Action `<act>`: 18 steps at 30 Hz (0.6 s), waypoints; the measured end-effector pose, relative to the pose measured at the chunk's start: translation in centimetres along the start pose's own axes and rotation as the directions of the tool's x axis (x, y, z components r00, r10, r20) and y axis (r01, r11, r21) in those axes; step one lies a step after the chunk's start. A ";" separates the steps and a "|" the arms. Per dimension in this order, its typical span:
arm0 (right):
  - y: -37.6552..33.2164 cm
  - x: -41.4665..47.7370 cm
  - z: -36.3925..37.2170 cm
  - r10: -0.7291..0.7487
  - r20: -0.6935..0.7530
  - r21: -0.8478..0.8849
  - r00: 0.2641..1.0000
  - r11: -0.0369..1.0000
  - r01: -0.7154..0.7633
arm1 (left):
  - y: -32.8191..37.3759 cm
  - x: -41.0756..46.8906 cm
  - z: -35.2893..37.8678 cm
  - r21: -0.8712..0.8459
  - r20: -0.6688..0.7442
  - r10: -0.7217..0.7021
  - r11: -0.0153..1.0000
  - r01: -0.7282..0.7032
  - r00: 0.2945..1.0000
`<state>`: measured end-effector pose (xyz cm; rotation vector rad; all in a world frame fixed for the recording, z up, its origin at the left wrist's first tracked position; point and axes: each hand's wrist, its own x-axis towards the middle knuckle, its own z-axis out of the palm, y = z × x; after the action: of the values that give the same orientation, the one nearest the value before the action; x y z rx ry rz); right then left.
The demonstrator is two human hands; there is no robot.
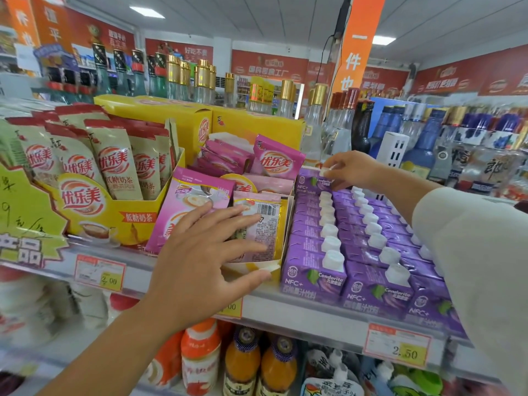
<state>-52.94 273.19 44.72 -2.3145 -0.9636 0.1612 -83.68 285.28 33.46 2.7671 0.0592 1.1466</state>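
Observation:
My left hand (205, 261) is spread with straight fingers in front of a pink milk-tea sachet (270, 221) that stands with its barcode side out in a yellow display box (251, 267); the fingertips touch the sachet and the thumb lies by the box's front lip. My right hand (353, 168) reaches to the back of a row of purple juice cartons (313, 278) and pinches the white cap (327, 170) of the rearmost carton (313, 181). More pink sachets (278, 162) stand behind.
A yellow box of beige milk-tea sachets (114, 167) sits to the left. Glass liquor bottles (314, 115) line the back of the shelf. Price tags (100, 272) hang on the shelf edge (300, 307); orange drink bottles (243, 361) fill the shelf below.

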 end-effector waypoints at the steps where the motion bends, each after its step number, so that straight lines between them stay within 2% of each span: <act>1: 0.1 0.1 0.1 0.004 0.013 -0.022 1.000 1.000 -0.004 | 0.0 0.0 0.0 -0.002 -0.001 0.000 1.000 0.000 1.000; 6: 0.7 0.4 0.4 -0.003 0.069 -0.302 0.998 0.953 0.024 | 0.1 0.0 -0.1 -0.008 -0.014 0.003 1.000 -0.004 1.000; 12: 1.4 1.8 -0.2 0.043 0.024 -0.167 0.999 0.985 -0.038 | 0.0 0.0 0.1 0.003 -0.010 0.002 1.000 -0.002 1.000; 15: 1.8 2.7 -0.2 0.064 0.042 -0.221 0.997 0.974 -0.053 | 0.0 0.1 0.1 0.003 -0.001 -0.001 1.000 0.001 1.000; 18: 2.0 3.0 0.4 0.058 0.069 -0.355 0.996 0.934 -0.030 | 0.0 0.1 0.1 0.008 -0.003 0.001 1.000 -0.001 1.000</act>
<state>-49.71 274.38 43.61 -2.6780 -1.0508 0.1031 -83.58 285.26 33.47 2.7725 0.0620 1.1533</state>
